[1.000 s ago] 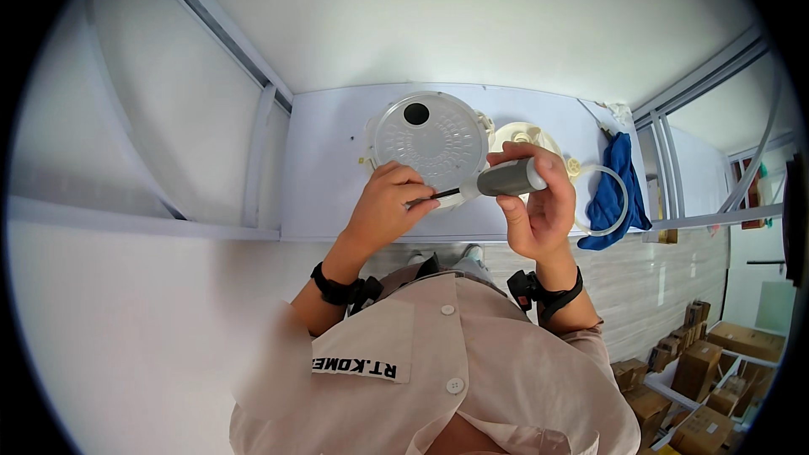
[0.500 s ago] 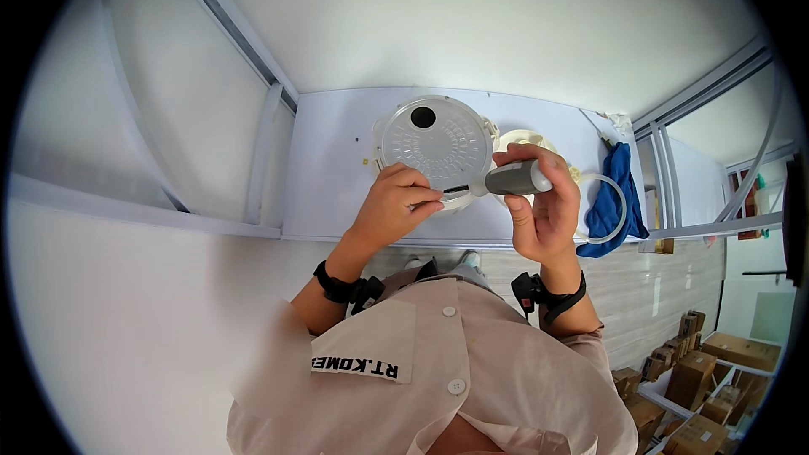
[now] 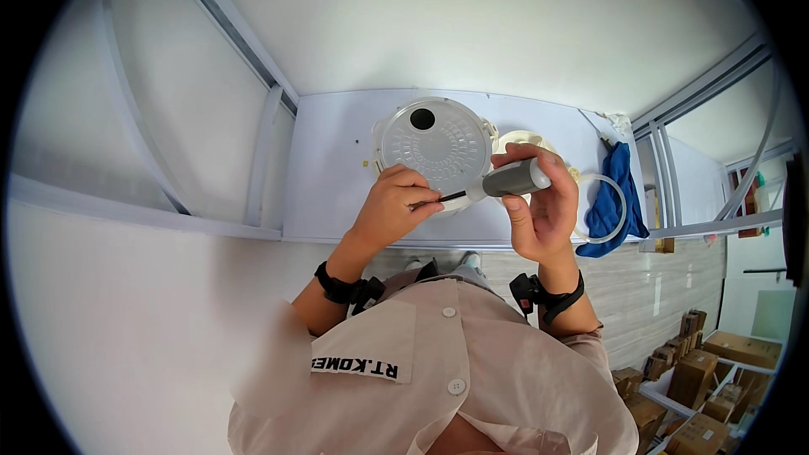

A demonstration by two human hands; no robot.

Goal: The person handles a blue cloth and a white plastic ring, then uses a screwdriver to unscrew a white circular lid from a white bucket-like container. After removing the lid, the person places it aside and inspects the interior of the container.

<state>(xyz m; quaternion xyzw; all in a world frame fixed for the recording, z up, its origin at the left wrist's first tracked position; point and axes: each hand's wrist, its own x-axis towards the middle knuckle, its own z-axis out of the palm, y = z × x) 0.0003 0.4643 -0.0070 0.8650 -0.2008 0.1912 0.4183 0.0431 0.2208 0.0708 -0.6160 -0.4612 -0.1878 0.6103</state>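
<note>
grey screwdriver (image 3: 495,185) nearside of the round lid (image 3: 437,147). right hand (image 3: 548,212) fingers gripping its handle (image 3: 516,179), left hand (image 3: 388,207) fingers pinching its shaft (image 3: 453,196).

1 line of bold black lettering (image 3: 356,367), upside down in view, runs along a pale panel (image 3: 379,333) on the beige shirt's (image 3: 522,354) left side. At near right, a carton's (image 3: 689,443) label (image 3: 707,433) is too small to read.

Beige buttoned shirt (image 3: 489,354), black wristbands (image 3: 335,288)
</note>
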